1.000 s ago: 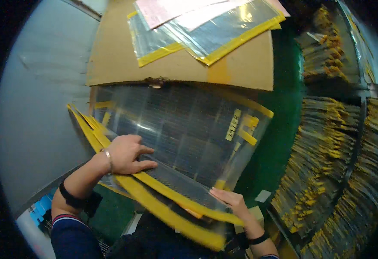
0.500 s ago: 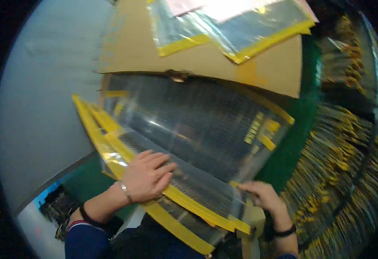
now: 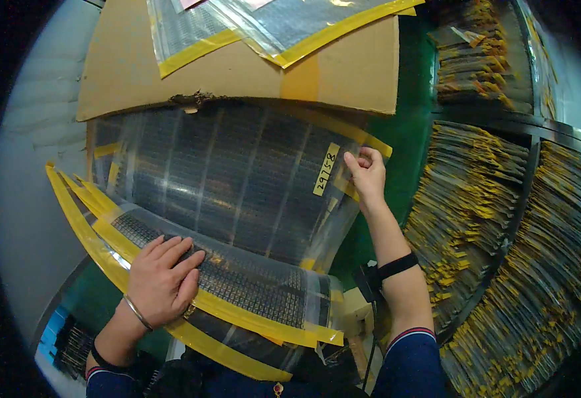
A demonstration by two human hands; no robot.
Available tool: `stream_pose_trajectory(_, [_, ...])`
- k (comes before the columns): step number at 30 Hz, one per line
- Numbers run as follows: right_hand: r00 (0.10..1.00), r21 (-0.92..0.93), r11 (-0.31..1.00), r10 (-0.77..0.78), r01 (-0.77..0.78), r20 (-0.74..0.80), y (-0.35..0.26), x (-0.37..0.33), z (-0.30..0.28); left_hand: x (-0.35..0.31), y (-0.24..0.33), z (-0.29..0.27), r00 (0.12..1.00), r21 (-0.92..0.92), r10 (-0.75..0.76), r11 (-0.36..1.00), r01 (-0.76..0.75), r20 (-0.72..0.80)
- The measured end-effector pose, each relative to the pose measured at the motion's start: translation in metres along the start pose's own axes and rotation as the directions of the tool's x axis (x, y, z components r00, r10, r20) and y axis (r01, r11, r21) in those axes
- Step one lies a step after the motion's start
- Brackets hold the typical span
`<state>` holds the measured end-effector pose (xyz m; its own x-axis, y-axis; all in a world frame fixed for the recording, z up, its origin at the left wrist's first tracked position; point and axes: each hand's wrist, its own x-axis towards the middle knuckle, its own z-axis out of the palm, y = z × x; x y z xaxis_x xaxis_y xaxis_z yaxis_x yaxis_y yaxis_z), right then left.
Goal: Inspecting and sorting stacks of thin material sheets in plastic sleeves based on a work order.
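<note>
Left hand [image 3: 164, 282] open, palm down on the near part of the yellow-edged plastic sheets [image 3: 250, 288]. Right hand [image 3: 368, 174] curled at their right side, near yellow label [image 3: 327, 169]; grip unclear. Sheets adjoin cardboard [image 3: 237, 79].

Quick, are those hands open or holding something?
Left hand: open, palm down on the yellow-edged patterned film.
Right hand: curled beside the yellow label; whether it pinches anything cannot be told.
</note>
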<state>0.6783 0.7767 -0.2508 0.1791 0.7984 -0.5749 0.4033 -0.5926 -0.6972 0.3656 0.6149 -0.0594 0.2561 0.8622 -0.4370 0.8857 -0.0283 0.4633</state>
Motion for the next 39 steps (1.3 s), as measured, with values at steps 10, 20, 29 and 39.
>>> stream_pose_trajectory(10, [0.99,0.549,0.834,-0.12,0.058,0.078,-0.013,-0.002,0.012,0.004,-0.004,0.003,0.999,0.019,0.02,1.0,-0.019,-0.038])
stream_pose_trajectory(20, [0.728,0.007,0.756,-0.633,0.655,0.262,0.001,-0.09,-0.001,0.011,0.006,-0.008,0.998,0.041,0.02,0.999,-0.022,0.065])
stream_pose_trajectory(29, [0.319,-0.027,0.374,-0.748,0.927,0.582,-0.024,-0.195,0.007,0.005,-0.004,0.013,1.0,-0.129,0.027,0.991,-0.027,-0.006])
stream_pose_trajectory(39, [0.383,0.045,0.505,-0.705,0.862,0.597,-0.025,-0.214,0.005,0.041,-0.012,-0.006,0.959,-0.113,0.216,0.974,-0.198,0.185])
